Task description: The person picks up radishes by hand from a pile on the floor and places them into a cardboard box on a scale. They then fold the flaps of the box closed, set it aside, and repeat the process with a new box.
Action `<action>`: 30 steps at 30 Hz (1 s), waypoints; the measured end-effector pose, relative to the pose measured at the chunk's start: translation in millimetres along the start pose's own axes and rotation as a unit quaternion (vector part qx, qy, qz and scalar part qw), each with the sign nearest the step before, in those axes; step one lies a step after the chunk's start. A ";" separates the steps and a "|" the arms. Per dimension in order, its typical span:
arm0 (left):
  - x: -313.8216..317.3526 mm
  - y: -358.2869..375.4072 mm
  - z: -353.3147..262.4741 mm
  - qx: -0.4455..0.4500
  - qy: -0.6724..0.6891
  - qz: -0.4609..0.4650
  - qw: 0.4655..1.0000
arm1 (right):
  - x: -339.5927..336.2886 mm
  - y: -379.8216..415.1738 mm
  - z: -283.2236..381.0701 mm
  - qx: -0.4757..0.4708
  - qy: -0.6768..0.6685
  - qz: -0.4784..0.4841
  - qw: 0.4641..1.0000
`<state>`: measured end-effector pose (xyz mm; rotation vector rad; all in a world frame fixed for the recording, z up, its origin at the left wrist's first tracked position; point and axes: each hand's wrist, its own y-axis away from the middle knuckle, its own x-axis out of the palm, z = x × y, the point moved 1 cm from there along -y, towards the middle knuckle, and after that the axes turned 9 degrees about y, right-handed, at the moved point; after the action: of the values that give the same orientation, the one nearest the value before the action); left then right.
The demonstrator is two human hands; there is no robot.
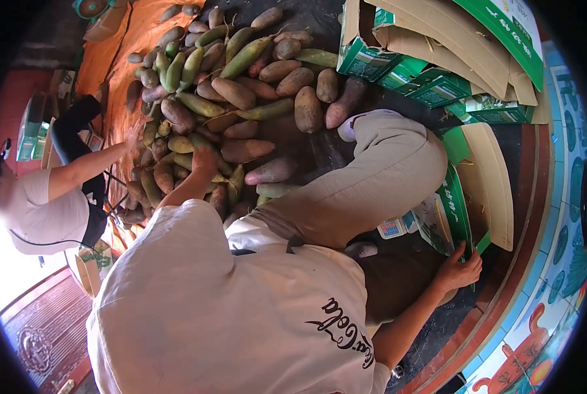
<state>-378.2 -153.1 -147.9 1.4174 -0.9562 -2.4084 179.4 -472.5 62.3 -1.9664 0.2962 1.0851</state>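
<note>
My left hand (204, 159) reaches into a large pile of long green and reddish-brown root vegetables (233, 94). It touches the vegetables near the middle of the pile, and its fingers are too hidden to tell whether they hold one. On the right, my right hand (461, 268) has its fingers closed on the lower edge of an open green and brown cardboard box (497, 190). The box stands tilted beside my legs, next to a small scale (392, 228) that is partly covered. What lies inside the box is mostly hidden.
Several green cardboard boxes (431, 85) with open flaps stand at the top right. An orange sheet (112, 59) lies along the pile's left side. At the far left a co-worker (50, 203) reaches a hand (134, 136) toward the pile. A tiled wall (566, 197) curves along the right.
</note>
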 end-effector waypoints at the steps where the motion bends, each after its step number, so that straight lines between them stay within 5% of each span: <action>1: -0.1 -0.1 4.0 -0.012 0.010 -0.040 0.999 | -0.3 -0.2 -0.1 -0.001 0.003 0.001 1.000; 3: -2.0 1.2 12.0 -0.034 0.030 -0.120 0.992 | -0.5 -0.4 -0.3 -0.003 0.003 -0.003 1.000; 9: -22.7 -5.1 38.3 -0.111 0.033 -0.060 0.991 | -0.2 0.1 0.6 -0.004 -0.006 -0.014 1.000; 21: -7.7 -14.6 55.1 -0.143 0.118 -0.097 0.978 | -4.1 0.3 2.2 0.008 -0.014 -0.007 1.000; 30: -47.8 -20.1 29.5 -0.099 0.241 -0.273 0.926 | -2.1 0.7 1.4 0.011 -0.021 -0.010 1.000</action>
<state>-374.6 -102.8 -116.2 2.2658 -0.2061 -2.1950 176.9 -472.3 63.2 -1.9206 0.2656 1.1042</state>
